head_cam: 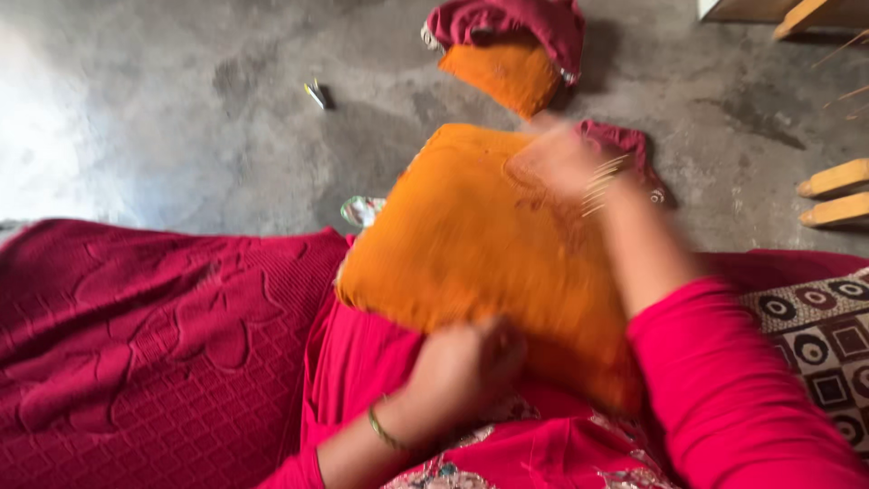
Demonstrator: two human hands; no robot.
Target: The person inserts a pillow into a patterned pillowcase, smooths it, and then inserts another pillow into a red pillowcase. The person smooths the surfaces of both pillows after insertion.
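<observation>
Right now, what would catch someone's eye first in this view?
The big orange cushion in the middle, resting on the person's lap, with the left hand gripping its near edge and the blurred right hand on its far corner. Behind it on the grey floor lies a second cushion, half inside a dark red cover. A red blanket fills the lower left.

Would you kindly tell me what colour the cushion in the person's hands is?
The cushion is plain orange, seen best in the head view.

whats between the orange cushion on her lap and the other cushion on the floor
Head view: only bare grey floor between the orange cushion and the far cushion.
</observation>
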